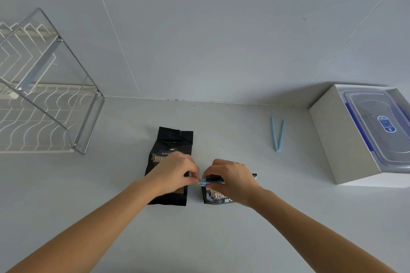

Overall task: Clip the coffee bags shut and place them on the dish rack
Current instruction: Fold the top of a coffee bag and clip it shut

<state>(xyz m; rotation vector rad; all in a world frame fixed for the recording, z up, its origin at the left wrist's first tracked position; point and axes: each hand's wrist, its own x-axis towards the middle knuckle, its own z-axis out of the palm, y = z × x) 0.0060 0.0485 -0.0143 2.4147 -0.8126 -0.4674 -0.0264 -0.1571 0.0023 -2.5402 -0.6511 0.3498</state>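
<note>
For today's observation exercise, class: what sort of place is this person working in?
Probably a home kitchen counter. A white and chrome wire dish rack stands on the pale grey worktop, a clear plastic food container with blue clasps sits nearby, and the black foil coffee bags are being clipped.

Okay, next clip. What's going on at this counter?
A person is sealing black coffee bags on a pale grey counter. Both hands work on the right-hand black coffee bag: the right hand holds its folded top, and the left hand pinches the end of a light blue plastic clip across that fold. The left-hand black coffee bag lies flat, unclipped. A second light blue clip lies open nearby. The wire dish rack holds no bags.
</note>
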